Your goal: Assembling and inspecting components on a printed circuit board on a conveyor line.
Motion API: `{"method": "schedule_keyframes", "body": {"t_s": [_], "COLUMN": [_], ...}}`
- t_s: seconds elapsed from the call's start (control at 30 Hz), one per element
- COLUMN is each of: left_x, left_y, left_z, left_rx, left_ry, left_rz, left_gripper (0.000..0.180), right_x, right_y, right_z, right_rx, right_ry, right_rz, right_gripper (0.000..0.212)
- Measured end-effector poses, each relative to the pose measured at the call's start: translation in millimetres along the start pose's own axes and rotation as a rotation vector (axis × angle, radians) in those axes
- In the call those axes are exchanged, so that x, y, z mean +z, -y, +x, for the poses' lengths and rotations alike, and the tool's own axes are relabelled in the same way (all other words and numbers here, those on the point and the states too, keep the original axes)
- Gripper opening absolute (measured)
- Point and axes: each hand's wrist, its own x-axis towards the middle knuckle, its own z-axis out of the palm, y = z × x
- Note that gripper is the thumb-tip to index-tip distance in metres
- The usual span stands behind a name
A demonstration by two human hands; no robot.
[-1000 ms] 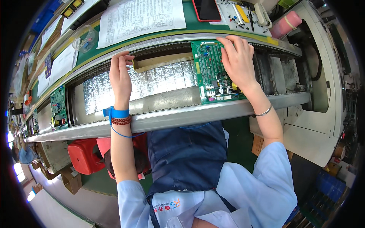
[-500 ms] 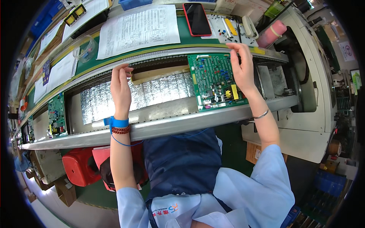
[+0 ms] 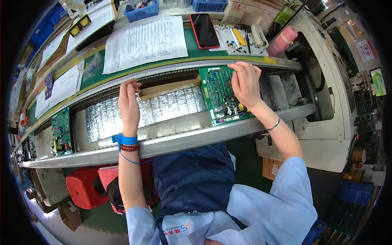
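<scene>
A green circuit board (image 3: 216,87) packed with components lies across the conveyor rails at right. Over its far right part is my right hand (image 3: 246,84), fingers bent and thumb apart, with the fingertips near the board's far edge; whether they touch it I cannot tell. I see nothing held in it. My left hand (image 3: 129,107), with a blue wrist strap (image 3: 128,140), hovers above the conveyor left of the cardboard strip (image 3: 169,87). Its fingers are curled together, and anything at the fingertips is too small to name.
More circuit boards (image 3: 61,132) sit on the conveyor at far left. Behind the rail lie a printed sheet (image 3: 146,44), a red-edged phone (image 3: 204,30) and a white tray (image 3: 228,45) with small parts. A pale machine (image 3: 304,149) stands at right.
My right hand has shifted left and its fingers have bent down over the board. My left hand stays almost where it was. The whole view has tilted slightly.
</scene>
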Motion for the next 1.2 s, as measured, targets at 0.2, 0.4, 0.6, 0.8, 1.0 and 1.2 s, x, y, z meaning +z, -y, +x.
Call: {"method": "schedule_keyframes", "body": {"t_s": [0.2,0.4,0.6,0.8,1.0,1.2], "left_x": [0,2,3,2,2,2], "left_y": [1,2,-1,-3,-4,-2], "left_z": [-1,-2,-2,-2,-2,-2], "left_rx": [-0.022,-0.001,-0.041,-0.032,-0.031,-0.021], "left_ry": [0.013,0.018,0.019,0.023,0.023,0.021], "left_rz": [0.002,-0.014,-0.010,-0.008,-0.027,-0.047], "left_gripper": [0.029,0.029,0.029,0.029,0.029,0.029], "right_x": [-10,7,17,14,6,-8], "right_y": [27,85,90,86,76,56], "right_z": [12,1,-12,-17,-23,-31], "right_rx": [-0.141,-0.278,-0.202,-0.135,-0.089,-0.016], "right_ry": [0.149,0.453,0.625,0.623,0.568,0.610], "right_rz": [0.011,0.135,-0.042,-0.088,-0.094,-0.157], "right_gripper": [0.028,0.033,0.032,0.026,0.022,0.027]}}
